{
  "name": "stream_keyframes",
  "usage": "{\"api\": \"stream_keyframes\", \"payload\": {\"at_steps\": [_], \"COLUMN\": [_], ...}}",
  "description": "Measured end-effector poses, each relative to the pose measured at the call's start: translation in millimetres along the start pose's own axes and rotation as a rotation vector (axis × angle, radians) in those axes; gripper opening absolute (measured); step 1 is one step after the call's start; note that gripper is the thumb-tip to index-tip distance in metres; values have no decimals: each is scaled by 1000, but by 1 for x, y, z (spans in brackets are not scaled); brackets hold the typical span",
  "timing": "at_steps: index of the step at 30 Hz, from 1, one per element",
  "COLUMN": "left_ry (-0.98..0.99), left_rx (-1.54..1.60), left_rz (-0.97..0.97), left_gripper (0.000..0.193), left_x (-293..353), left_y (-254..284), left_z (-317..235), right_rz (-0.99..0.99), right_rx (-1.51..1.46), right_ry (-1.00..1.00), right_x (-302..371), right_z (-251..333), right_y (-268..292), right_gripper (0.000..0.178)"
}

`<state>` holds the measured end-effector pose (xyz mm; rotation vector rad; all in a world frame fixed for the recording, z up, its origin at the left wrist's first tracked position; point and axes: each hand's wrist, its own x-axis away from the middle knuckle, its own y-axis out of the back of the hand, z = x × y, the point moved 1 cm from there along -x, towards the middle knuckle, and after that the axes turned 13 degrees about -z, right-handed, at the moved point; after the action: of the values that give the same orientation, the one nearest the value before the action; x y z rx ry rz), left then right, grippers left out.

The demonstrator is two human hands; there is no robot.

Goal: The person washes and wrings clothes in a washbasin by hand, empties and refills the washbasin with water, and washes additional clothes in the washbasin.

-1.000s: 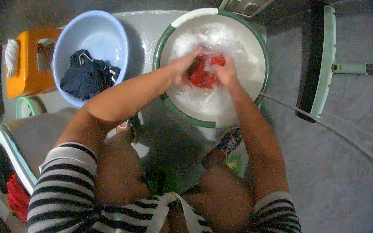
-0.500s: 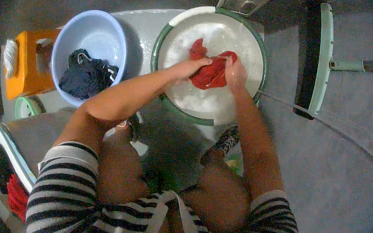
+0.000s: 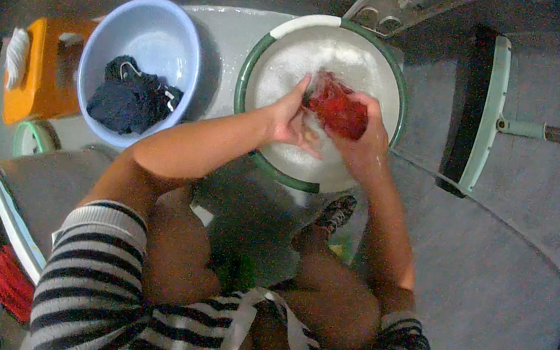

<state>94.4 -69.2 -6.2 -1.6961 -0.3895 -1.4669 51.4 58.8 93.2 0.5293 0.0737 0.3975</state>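
Observation:
A bunched, wet red cloth [image 3: 341, 111] is over the sudsy water in a round basin [image 3: 244, 85] with a green and white rim. My right hand [image 3: 371, 142] grips its right side, the thumb lying on top and the fingers mostly beneath it. On the left of the cloth, my left hand [image 3: 290, 119] has its thumb raised and its fingers spread. That hand is close against the cloth's left edge; whether it touches is hard to tell through the blur.
A light-blue basin [image 3: 197, 74] stands at the left with dark clothing [image 3: 126, 107] in it. Beyond it is an orange plastic stool or crate [image 3: 36, 74] with a white brush or cloth bundle [image 3: 16, 58]. A floor squeegee [image 3: 491, 120] is at the right, past a thin cord [image 3: 434, 172].
My left hand has let go of the red cloth and spread its fingers. The cloth is now gathered more tightly, farther right, in my right hand. The whole view has shifted slightly.

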Motion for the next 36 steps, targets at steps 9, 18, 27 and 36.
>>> {"api": "stream_keyframes", "payload": {"at_steps": [9, 18, 27, 36], "left_ry": [-99, -402, -138, -140], "left_rx": [338, -7, -6, 181], "left_rz": [390, 417, 591, 381], "left_gripper": [26, 28, 62, 49], "left_x": [17, 74, 45, 52], "left_y": [-24, -55, -29, -45], "left_z": [35, 50, 11, 7], "right_rz": [11, -86, -137, -236], "right_rx": [-144, -1274, -1284, -977], "right_ry": [261, -702, -509, -157], "right_x": [45, -10, -11, -7], "right_z": [61, -85, -53, -16], "right_y": [55, 8, 17, 11], "right_gripper": [45, 46, 59, 39]}}
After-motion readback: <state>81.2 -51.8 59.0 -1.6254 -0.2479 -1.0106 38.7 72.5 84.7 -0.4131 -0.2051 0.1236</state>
